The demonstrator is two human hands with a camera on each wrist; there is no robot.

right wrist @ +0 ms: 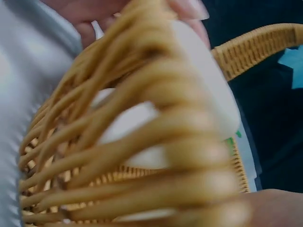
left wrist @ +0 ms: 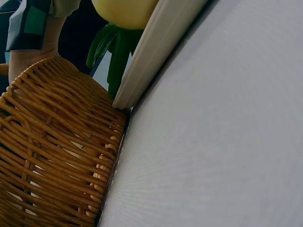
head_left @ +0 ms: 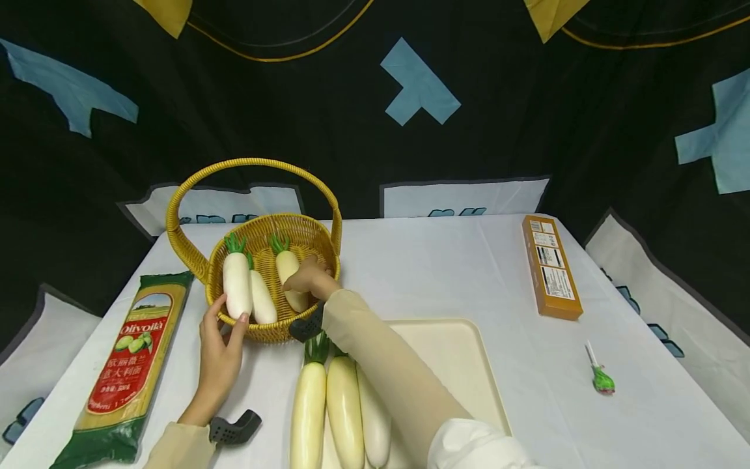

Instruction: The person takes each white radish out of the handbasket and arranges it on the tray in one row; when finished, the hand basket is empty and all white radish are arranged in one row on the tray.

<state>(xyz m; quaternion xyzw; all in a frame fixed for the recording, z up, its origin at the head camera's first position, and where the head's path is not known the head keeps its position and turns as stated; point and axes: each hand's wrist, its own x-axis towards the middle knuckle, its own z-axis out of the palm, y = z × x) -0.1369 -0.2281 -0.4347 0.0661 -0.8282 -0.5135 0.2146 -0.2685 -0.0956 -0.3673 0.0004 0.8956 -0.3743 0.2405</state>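
Observation:
A yellow wicker basket with a tall hoop handle holds toy-like white radishes with green tops. My right hand reaches over the front rim and grips the right-hand radish, its fingers curled over the side. At the front left, my left hand touches the basket's rim with extended fingers, close to the lower end of another radish. Between them leans a smaller radish. In the left wrist view the basket's woven side fills the left; my left fingers are out of that view.
Several longer pale radishes lie on a cream tray in front of the basket, partly behind my right sleeve. A pasta packet lies at left. An orange-brown box and a green lollipop are at right.

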